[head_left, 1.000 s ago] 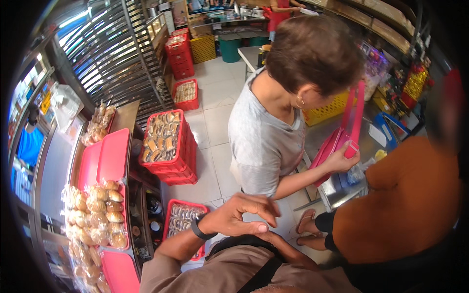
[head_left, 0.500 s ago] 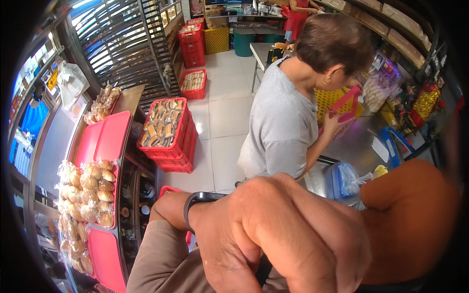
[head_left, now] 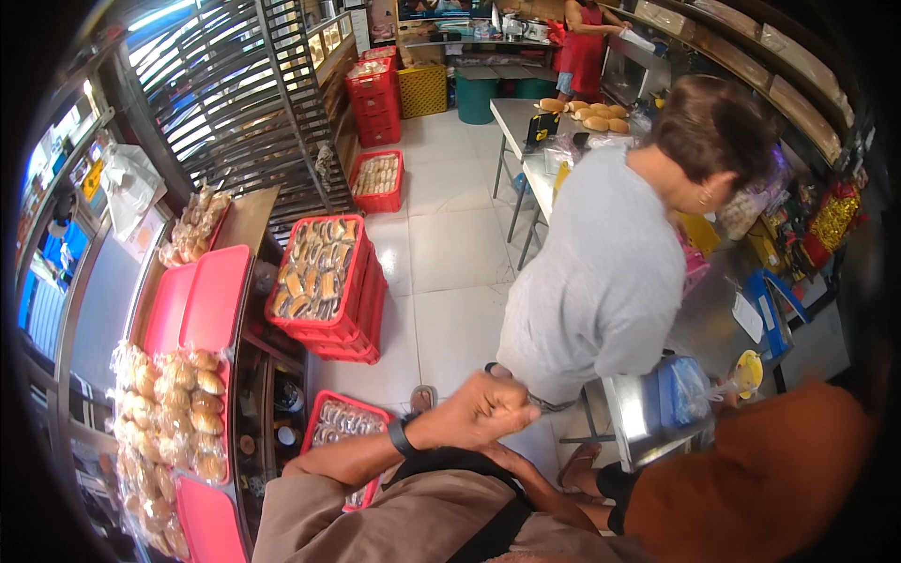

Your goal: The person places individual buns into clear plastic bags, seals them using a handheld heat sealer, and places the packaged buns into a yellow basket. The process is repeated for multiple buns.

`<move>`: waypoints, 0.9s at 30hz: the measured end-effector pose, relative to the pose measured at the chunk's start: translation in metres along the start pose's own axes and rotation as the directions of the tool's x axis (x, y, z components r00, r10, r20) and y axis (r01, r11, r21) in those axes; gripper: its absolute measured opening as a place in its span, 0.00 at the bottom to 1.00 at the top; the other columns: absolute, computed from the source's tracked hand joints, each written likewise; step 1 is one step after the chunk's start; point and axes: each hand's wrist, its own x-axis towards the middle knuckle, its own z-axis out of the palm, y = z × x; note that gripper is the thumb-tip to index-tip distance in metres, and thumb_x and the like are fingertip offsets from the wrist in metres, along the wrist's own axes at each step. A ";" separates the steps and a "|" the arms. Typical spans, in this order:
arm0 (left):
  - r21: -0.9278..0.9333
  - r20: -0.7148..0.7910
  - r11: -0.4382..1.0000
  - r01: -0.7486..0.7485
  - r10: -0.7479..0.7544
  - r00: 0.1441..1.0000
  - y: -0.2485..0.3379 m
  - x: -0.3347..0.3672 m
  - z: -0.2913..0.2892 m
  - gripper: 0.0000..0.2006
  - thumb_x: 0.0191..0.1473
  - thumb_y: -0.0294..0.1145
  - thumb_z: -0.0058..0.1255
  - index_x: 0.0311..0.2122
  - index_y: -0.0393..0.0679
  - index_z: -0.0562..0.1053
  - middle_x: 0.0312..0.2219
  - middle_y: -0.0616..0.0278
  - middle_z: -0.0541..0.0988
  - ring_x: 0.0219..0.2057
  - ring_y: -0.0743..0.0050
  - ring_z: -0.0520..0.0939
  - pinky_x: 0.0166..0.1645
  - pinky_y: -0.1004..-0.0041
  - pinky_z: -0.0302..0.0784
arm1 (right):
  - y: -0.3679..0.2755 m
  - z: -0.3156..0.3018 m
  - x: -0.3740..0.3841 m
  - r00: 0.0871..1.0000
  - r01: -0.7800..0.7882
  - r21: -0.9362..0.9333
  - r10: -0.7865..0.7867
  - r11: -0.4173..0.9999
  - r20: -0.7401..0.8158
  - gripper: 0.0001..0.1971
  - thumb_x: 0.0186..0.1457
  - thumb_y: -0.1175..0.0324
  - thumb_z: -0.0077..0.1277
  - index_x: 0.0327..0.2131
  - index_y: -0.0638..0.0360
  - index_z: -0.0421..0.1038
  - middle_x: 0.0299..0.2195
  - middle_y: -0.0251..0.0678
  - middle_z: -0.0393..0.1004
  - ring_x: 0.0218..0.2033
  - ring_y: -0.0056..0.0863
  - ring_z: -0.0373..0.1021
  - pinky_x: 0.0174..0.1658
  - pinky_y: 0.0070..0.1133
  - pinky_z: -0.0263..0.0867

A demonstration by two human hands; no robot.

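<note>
My left hand (head_left: pixel 476 411), with a dark band at the wrist, is raised in front of my body with its fingers curled closed. Whatever they may hold is hidden. A small dark rounded thing (head_left: pixel 498 371) shows just behind the knuckles; I cannot tell what it is or whether I touch it. My right hand (head_left: pixel 504 457) sits just below the left, its forearm coming from the lower right. Its fingers are hidden behind the left hand. Nearest below my left forearm is a red crate (head_left: pixel 324 402) of wrapped goods.
A person in grey (head_left: pixel 591 253) leans over the worktable at right; another in orange-brown (head_left: pixel 751 469) is close on my right. Stacked red crates (head_left: pixel 347 328) of bread stand ahead left. Pink trays (head_left: pixel 214 298) and bagged buns (head_left: pixel 174 394) lie on the left counter.
My left hand has dropped from close before the camera to lower and farther off, and my right forearm now shows. The person in grey has shifted right and bent lower, mostly hiding the pink basket.
</note>
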 end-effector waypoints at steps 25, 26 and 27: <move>-0.160 0.423 0.851 0.500 -0.398 0.814 -0.154 0.064 -0.373 0.20 0.65 0.35 0.45 0.59 0.40 0.70 0.61 0.54 0.69 0.64 0.59 0.65 0.67 0.65 0.58 | -0.379 -0.088 0.329 0.962 -0.266 -0.691 0.232 0.672 -0.144 0.44 0.44 0.22 0.49 0.44 0.57 0.79 0.47 0.55 0.76 0.50 0.51 0.72 0.53 0.38 0.67; -0.201 0.394 0.816 0.542 -0.440 0.807 -0.164 0.072 -0.386 0.19 0.65 0.33 0.46 0.58 0.39 0.71 0.61 0.54 0.69 0.65 0.59 0.65 0.67 0.64 0.58 | -0.412 -0.095 0.330 0.950 -0.305 -0.644 0.270 0.701 -0.155 0.45 0.45 0.23 0.50 0.44 0.61 0.78 0.47 0.56 0.75 0.51 0.50 0.71 0.54 0.38 0.66; -0.232 0.364 0.779 0.582 -0.486 0.795 -0.171 0.083 -0.399 0.18 0.64 0.32 0.47 0.57 0.38 0.72 0.61 0.54 0.69 0.65 0.58 0.64 0.67 0.64 0.58 | -0.446 -0.102 0.329 0.938 -0.342 -0.592 0.304 0.729 -0.167 0.46 0.46 0.25 0.50 0.43 0.66 0.78 0.48 0.56 0.75 0.53 0.49 0.71 0.55 0.37 0.65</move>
